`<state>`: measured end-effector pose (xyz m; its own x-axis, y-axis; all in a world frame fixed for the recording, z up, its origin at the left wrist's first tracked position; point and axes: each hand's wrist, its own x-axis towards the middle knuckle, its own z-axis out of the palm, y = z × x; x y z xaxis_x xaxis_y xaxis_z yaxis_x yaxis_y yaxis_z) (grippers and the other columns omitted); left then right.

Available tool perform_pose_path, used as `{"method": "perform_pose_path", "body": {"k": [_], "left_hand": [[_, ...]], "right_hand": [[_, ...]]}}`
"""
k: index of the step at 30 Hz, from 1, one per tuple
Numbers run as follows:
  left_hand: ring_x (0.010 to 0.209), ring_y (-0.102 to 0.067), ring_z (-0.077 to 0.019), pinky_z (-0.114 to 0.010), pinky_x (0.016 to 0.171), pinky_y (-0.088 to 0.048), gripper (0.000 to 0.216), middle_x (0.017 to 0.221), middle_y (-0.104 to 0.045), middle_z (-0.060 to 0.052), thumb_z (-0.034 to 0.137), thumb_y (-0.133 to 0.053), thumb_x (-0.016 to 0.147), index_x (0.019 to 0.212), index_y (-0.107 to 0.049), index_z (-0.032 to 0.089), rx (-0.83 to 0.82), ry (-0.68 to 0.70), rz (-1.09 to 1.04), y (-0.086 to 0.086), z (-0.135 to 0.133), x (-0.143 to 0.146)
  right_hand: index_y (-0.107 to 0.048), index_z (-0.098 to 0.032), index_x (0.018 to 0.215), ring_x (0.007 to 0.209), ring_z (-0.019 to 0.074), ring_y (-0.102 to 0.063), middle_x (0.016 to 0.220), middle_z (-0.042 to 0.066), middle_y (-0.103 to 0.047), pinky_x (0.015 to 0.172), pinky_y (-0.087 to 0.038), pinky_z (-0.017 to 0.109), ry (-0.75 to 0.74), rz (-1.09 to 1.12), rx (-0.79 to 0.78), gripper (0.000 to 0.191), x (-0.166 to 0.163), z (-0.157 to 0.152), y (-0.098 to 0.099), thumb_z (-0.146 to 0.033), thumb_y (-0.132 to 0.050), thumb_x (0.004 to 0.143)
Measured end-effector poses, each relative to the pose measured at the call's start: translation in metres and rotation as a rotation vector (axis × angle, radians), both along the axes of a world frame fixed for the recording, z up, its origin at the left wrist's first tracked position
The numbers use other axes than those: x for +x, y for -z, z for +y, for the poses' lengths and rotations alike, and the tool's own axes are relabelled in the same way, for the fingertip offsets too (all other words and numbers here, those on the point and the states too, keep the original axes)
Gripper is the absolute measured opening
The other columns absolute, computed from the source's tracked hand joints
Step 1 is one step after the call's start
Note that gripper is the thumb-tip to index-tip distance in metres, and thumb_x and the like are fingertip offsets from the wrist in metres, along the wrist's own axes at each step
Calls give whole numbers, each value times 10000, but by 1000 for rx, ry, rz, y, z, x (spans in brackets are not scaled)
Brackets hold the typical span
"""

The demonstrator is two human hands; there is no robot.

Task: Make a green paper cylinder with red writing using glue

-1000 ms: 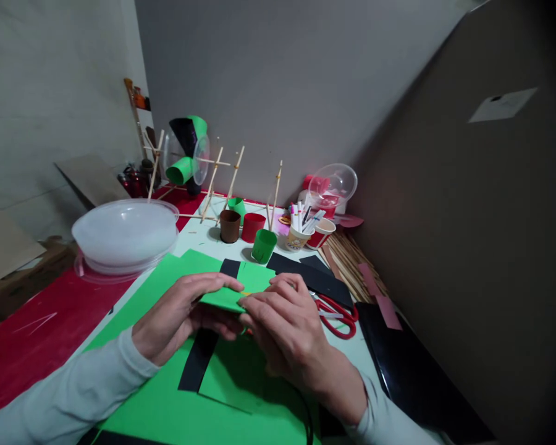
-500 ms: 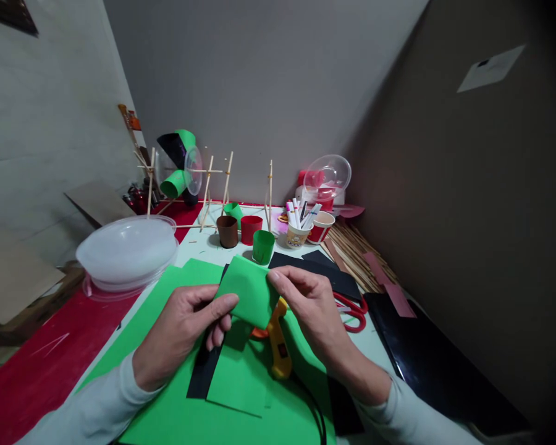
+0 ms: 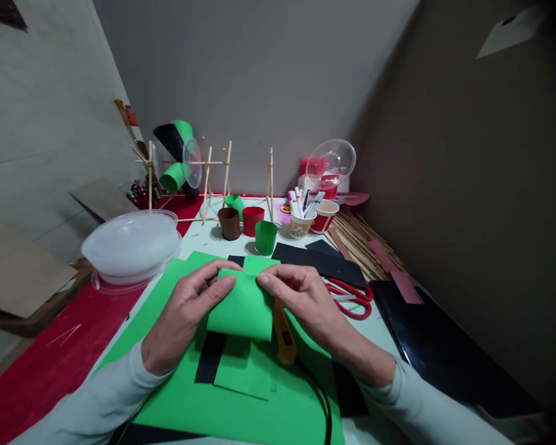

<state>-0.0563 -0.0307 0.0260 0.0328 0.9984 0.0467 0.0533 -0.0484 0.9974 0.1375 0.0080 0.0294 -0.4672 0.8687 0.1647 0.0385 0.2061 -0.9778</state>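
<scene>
Between both hands is a piece of green paper (image 3: 241,312), bent over along its top edge. My left hand (image 3: 189,309) pinches its upper left corner, thumb in front. At the upper right, my right hand (image 3: 301,293) grips it between thumb and fingers. Below it lie a cut green strip (image 3: 245,374) and a black strip (image 3: 208,361), on top of large green sheets (image 3: 176,395). A yellow hot glue gun (image 3: 285,340) rests beside the right hand, partly hidden by the held paper, its black cord running toward me.
Paper cups in brown (image 3: 229,224), red (image 3: 252,220) and green (image 3: 265,237) stand ahead. Red-handled scissors (image 3: 359,303) and black paper (image 3: 319,262) lie right, near a marker cup (image 3: 301,224) and wooden sticks (image 3: 359,241). Clear plastic lids (image 3: 132,247) are left; a stick frame (image 3: 227,173) stands behind.
The green paper has been turned and lowered slightly, its lower edge now facing me. Both hands have moved closer together along its top edge. The camera view has shifted a little.
</scene>
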Motion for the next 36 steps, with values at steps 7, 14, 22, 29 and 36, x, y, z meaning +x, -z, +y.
{"method": "perform_pose_path", "body": {"k": [7, 14, 22, 29, 36], "left_hand": [[638, -524, -111, -208, 607, -404, 231, 670, -578, 55, 326, -583, 934, 746, -645, 207, 306, -108, 370, 2, -4, 6], [584, -550, -101, -209, 573, -403, 198, 654, -626, 63, 294, -590, 926, 768, -672, 207, 402, -96, 460, 1, -8, 8], [533, -474, -108, -230, 534, -366, 260, 579, -509, 71, 353, -566, 925, 715, -627, 212, 344, -86, 506, -1, -5, 9], [529, -430, -117, -244, 522, -363, 299, 578, -460, 61, 379, -571, 906, 656, -594, 215, 329, -186, 438, 8, -12, 13], [341, -527, -111, -199, 371, -367, 363, 453, -538, 73, 526, -625, 882, 707, -557, 216, -29, 6, 109, 7, -7, 10]], "right_hand": [[-645, -165, 744, 555, 96, -351, 609, -47, -439, 518, -293, 234, -22, -109, 124, 283, -4, -8, -2, -353, -567, 941], [-698, -167, 784, 667, 118, -525, 704, -20, -618, 650, -382, 241, 2, -150, 310, 249, -1, -5, 0, -288, -582, 969], [-638, -183, 876, 678, 129, -479, 757, -22, -570, 616, -361, 246, 51, -118, 188, 218, -1, -4, -1, -376, -577, 956], [-355, -239, 731, 579, 124, -265, 637, -69, -314, 566, -232, 278, 132, -214, 308, 344, -10, -8, 13, -391, -425, 1031], [-334, -248, 772, 544, 124, -189, 607, -78, -294, 550, -170, 303, 53, -280, 427, 268, -1, -2, 10, -339, -460, 991]]}}
